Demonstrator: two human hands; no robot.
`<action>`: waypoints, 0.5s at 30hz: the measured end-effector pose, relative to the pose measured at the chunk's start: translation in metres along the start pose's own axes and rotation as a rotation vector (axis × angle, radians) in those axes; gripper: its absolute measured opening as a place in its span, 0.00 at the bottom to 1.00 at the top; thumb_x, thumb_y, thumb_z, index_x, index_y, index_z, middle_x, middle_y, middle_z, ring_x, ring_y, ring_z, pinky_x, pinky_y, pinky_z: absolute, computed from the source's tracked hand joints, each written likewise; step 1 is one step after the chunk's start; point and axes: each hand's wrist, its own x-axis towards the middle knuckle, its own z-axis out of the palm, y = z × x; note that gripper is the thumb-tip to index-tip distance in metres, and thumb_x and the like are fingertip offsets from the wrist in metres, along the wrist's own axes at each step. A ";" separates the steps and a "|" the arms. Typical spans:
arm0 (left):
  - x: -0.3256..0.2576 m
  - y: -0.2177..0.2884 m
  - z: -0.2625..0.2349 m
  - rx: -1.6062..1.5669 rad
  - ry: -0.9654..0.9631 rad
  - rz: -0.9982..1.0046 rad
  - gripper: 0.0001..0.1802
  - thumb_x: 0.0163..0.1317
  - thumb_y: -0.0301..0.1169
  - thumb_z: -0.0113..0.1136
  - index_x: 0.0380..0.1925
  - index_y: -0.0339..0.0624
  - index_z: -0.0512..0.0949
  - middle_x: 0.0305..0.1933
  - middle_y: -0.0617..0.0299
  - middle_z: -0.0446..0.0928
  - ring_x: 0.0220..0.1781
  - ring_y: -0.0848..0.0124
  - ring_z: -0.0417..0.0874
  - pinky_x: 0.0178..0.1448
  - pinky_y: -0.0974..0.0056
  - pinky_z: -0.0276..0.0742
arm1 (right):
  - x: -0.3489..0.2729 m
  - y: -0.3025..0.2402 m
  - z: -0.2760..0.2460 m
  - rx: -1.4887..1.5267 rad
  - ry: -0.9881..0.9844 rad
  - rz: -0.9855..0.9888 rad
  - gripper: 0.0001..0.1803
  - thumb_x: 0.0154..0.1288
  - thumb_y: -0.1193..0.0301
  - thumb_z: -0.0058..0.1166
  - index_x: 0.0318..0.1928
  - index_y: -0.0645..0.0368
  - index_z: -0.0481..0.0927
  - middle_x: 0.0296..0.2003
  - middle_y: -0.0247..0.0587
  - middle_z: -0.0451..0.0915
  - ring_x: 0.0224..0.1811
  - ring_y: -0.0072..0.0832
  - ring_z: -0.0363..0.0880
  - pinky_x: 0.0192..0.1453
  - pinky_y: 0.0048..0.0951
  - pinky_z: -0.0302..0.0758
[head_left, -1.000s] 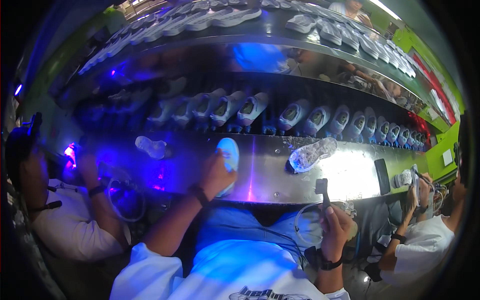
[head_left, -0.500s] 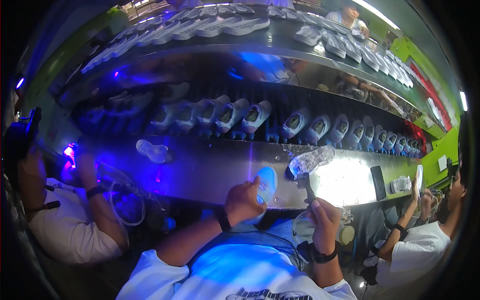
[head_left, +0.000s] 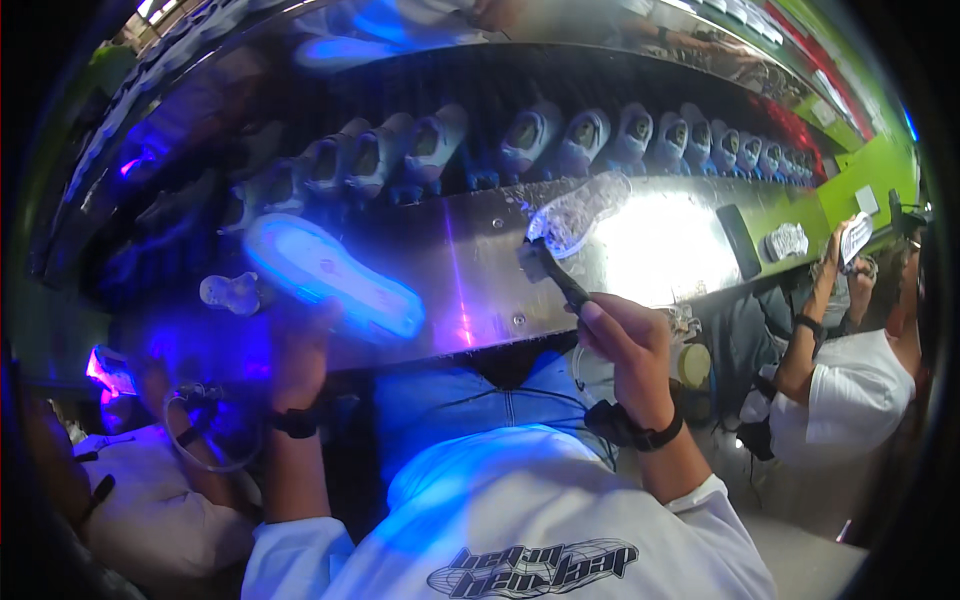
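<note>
My left hand grips a shoe sole by its near edge, left of centre. The sole lies slantwise above the metal bench and glows bright blue. Some of the fingers are hidden behind it. In my right hand is a dark-handled brush, pinched between thumb and fingers. Its head overlaps the near end of a clear, crinkled sole-shaped piece on the bench; I cannot tell whether they touch.
A row of pale shoes stands on a rack behind the bench. A small clear piece lies left of the sole. A dark flat bar rests at right. One person works at right, another at left.
My left hand has moved left with the sole, which is turned and shows its broad glowing face. The brush stays in my right hand. The view has tilted down.
</note>
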 end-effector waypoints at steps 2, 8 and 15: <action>0.005 0.026 0.009 0.051 0.059 0.029 0.36 0.59 0.31 0.78 0.66 0.39 0.72 0.59 0.60 0.81 0.60 0.66 0.82 0.66 0.58 0.77 | 0.003 0.004 0.013 0.042 -0.011 0.026 0.16 0.75 0.66 0.62 0.46 0.71 0.87 0.27 0.31 0.83 0.29 0.15 0.76 0.33 0.20 0.68; 0.010 0.026 0.043 0.408 -0.011 0.304 0.36 0.50 0.28 0.84 0.59 0.36 0.77 0.54 0.56 0.84 0.55 0.66 0.86 0.62 0.56 0.82 | 0.014 0.025 0.034 -0.051 -0.087 0.057 0.16 0.74 0.66 0.64 0.50 0.69 0.87 0.27 0.28 0.80 0.29 0.13 0.72 0.32 0.20 0.68; -0.027 0.018 0.058 0.744 0.012 0.513 0.40 0.44 0.26 0.83 0.60 0.38 0.76 0.60 0.48 0.81 0.63 0.52 0.83 0.70 0.50 0.77 | 0.017 0.034 0.054 -0.044 -0.134 0.129 0.15 0.74 0.67 0.63 0.48 0.70 0.87 0.24 0.27 0.78 0.28 0.13 0.71 0.31 0.23 0.66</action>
